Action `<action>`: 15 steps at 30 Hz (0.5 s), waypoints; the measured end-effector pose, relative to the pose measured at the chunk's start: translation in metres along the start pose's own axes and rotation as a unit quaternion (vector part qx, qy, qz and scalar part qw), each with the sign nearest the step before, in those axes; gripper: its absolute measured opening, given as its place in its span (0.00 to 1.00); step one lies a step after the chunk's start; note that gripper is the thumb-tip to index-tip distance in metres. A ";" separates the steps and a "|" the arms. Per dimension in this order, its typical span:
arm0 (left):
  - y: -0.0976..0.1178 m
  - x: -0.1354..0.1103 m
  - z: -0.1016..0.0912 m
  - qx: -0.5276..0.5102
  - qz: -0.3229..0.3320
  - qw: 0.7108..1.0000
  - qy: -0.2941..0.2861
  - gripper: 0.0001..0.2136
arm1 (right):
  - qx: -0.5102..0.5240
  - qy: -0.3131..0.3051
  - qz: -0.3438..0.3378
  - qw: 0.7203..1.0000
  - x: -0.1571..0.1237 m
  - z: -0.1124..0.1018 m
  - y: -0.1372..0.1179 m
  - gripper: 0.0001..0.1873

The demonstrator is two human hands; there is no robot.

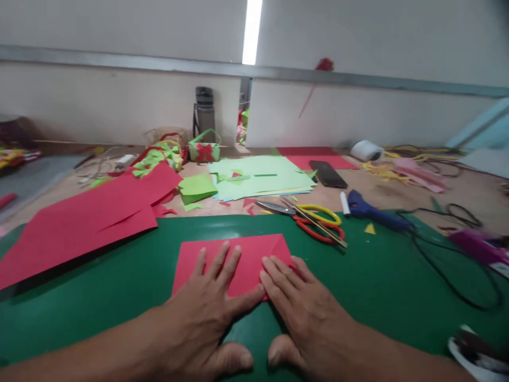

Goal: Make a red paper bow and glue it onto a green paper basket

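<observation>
A folded red paper sheet [238, 254] lies on a green cutting mat [119, 297] in front of me. My left hand [207, 313] lies flat on its near left part, fingers spread and stretched out. My right hand [306, 313] presses flat on the paper's near right corner, fingers together and pointing left and forward. Both thumbs rest on the mat near the bottom edge. Neither hand grips anything.
Large red sheets [87, 217] lie at left. Light green paper [258, 178], scissors with yellow and red handles [318, 220], a blue glue gun [374, 212] with black cable, a phone [328, 174], a tape roll [366, 150], a small green paper basket [204, 148] and a bottle [204, 114] sit beyond.
</observation>
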State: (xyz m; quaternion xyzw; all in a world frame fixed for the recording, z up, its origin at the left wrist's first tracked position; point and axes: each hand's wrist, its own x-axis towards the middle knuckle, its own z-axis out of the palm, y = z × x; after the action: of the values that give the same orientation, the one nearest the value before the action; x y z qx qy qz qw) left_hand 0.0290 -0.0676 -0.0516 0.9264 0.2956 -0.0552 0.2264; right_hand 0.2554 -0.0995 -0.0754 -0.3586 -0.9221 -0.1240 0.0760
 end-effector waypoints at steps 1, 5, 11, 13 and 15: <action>0.001 0.000 0.001 0.011 -0.002 1.000 0.014 0.35 | 0.002 -0.003 0.002 1.000 -0.002 -0.003 -0.005 0.43; 0.002 -0.001 0.008 0.056 0.005 0.996 0.069 0.32 | 0.009 -0.012 0.020 1.000 -0.017 -0.004 -0.012 0.43; 0.001 0.004 0.026 0.129 -0.012 0.981 0.142 0.31 | -0.033 0.089 0.071 0.993 -0.041 0.024 -0.012 0.43; 0.002 0.006 0.027 0.138 -0.020 0.980 0.144 0.32 | -0.030 0.073 0.053 0.995 -0.042 0.033 -0.014 0.42; 0.002 0.006 0.024 0.136 -0.020 0.981 0.136 0.32 | -0.024 0.077 0.042 0.996 -0.039 0.040 -0.017 0.40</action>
State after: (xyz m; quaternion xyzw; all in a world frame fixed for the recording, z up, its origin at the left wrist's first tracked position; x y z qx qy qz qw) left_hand 0.0361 -0.0768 -0.0741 0.9415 0.3316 0.0269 0.0549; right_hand 0.2707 -0.1251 -0.1258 -0.3876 -0.8946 -0.1698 0.1436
